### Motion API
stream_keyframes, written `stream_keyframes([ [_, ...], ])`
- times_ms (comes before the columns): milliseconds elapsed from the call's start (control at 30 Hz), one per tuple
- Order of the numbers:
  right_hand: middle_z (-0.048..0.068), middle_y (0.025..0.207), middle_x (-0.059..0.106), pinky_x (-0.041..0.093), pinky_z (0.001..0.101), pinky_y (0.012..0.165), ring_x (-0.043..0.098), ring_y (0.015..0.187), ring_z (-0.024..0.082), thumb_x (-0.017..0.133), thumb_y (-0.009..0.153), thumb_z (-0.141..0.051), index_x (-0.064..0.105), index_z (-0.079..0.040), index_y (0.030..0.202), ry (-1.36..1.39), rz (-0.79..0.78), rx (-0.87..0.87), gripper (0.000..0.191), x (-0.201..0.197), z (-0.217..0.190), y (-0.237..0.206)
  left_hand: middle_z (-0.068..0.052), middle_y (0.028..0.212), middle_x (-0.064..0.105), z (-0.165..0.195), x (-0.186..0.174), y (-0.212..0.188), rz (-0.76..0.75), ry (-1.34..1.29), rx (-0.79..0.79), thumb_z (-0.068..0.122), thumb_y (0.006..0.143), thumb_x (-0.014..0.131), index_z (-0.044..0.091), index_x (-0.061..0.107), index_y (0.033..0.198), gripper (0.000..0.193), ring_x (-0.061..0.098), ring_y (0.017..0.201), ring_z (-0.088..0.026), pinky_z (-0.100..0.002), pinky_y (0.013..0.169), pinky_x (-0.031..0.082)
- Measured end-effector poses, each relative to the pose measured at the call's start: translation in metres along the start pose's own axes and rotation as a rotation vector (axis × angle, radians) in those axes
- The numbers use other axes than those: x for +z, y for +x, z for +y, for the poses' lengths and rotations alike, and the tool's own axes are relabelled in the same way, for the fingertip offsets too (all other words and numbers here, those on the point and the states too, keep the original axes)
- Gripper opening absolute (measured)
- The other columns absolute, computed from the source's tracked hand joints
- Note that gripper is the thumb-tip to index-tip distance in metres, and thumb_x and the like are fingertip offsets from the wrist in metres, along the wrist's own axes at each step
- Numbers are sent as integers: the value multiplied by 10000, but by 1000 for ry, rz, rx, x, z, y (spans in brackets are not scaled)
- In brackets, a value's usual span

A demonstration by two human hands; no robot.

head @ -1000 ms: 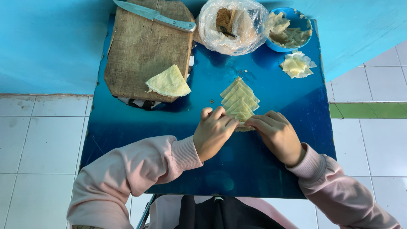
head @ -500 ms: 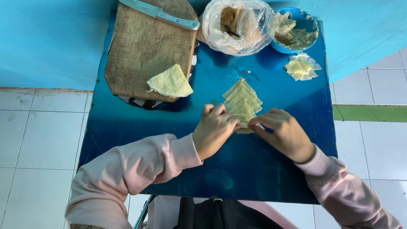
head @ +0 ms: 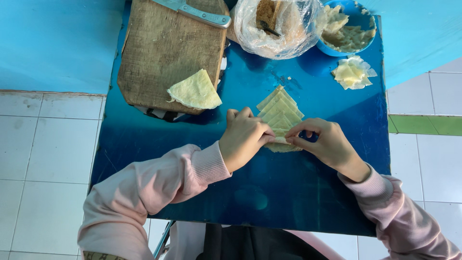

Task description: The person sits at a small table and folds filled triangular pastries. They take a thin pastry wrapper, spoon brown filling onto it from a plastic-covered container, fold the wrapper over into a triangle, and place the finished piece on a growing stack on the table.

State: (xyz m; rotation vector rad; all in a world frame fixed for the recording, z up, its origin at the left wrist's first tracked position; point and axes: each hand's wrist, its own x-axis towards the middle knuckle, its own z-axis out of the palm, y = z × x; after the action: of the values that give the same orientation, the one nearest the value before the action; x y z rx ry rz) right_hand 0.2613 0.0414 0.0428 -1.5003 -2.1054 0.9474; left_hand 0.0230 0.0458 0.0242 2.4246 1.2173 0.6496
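Observation:
On a blue table (head: 308,192), a row of several overlapping folded pale dough wrappers (head: 279,106) lies in the middle. My left hand (head: 244,137) and my right hand (head: 323,143) meet at the row's near end, both pinching the nearest folded wrapper (head: 281,144) between fingertips. My hands hide most of that wrapper. Both arms wear pink sleeves.
A wooden cutting board (head: 166,53) at the back left carries a quarter-round stack of wrappers (head: 195,91) and a knife (head: 197,12). Further back stand a clear plastic bag with brown filling (head: 276,24), a blue bowl of pale scraps (head: 346,29) and a small pile of wrapper pieces (head: 351,74).
My right hand has shifted slightly, its fingers now curled over the nearest wrapper. The left hand stays at the same spot.

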Motion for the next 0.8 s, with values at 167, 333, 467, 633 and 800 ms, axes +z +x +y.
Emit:
stream_keyframes([
  [167,18,943,770,557,304,725,684,838,169,799,800,-104,798,-125,989,-65,118,-271,191,5,-7,-6,51,789,742,-7,0,5,-43,-63,-45,382,828,777,225,832,839,167,547,906,-206,-450,880,277],
  [333,38,1014,754,559,338,754,656,854,228,797,801,-49,793,-102,1023,-239,135,-365,228,6,-19,-12,52,805,745,-9,1,8,-102,-79,-86,395,821,782,230,823,837,170,551,911,-207,-449,865,275],
  [467,64,1012,741,553,364,781,659,891,249,830,749,-114,764,-72,988,-272,140,-425,251,6,-25,-8,78,904,724,-11,2,1,19,-76,59,342,849,776,227,770,880,120,545,954,-198,-417,864,295],
  [633,63,977,741,559,365,764,663,891,241,816,772,-114,774,-82,1015,-276,87,-415,248,2,-25,-3,100,956,684,-8,7,-12,170,64,242,288,899,771,218,735,968,104,545,1040,-165,-398,939,308],
  [800,49,956,759,550,382,744,664,849,239,812,791,-116,768,-69,980,-290,30,-419,200,-3,-26,1,39,928,652,-3,15,-11,194,207,304,327,897,799,158,712,924,192,550,1069,-177,-397,945,315],
])
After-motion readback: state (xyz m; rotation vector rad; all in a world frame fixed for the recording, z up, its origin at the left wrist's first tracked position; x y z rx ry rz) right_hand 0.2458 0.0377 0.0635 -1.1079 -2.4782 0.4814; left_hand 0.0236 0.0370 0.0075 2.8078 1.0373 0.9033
